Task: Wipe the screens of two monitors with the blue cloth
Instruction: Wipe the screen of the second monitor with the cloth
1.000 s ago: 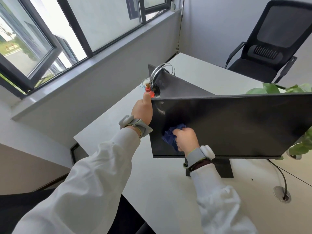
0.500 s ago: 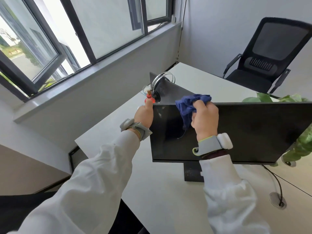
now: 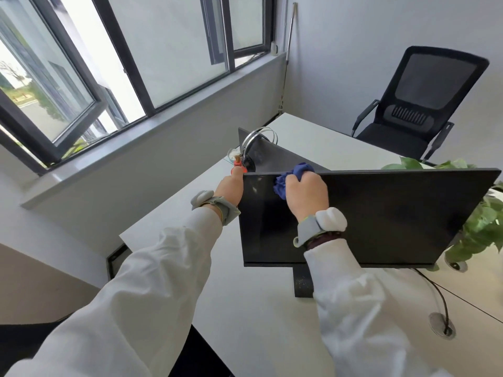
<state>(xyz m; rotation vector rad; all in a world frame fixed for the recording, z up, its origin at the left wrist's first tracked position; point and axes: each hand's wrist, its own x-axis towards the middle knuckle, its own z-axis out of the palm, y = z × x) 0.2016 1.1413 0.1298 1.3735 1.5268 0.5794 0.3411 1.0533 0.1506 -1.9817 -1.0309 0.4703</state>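
Note:
A dark monitor stands on the white desk, its screen facing me. My right hand grips the crumpled blue cloth against the screen's top left corner. My left hand holds the monitor's left edge, thumb up along the front; its fingers are hidden behind the panel. A second monitor stands behind the first, turned edge-on to me, with only its grey back showing.
A red-capped bottle and a metal ring stand sit behind the left corner. A leafy plant is at the right, a cable and desk grommet lower right. A black office chair stands beyond the desk.
My right hand carried the cloth up from the lower left of the screen to its top edge, then slightly left. The left hand stayed on the monitor's edge.

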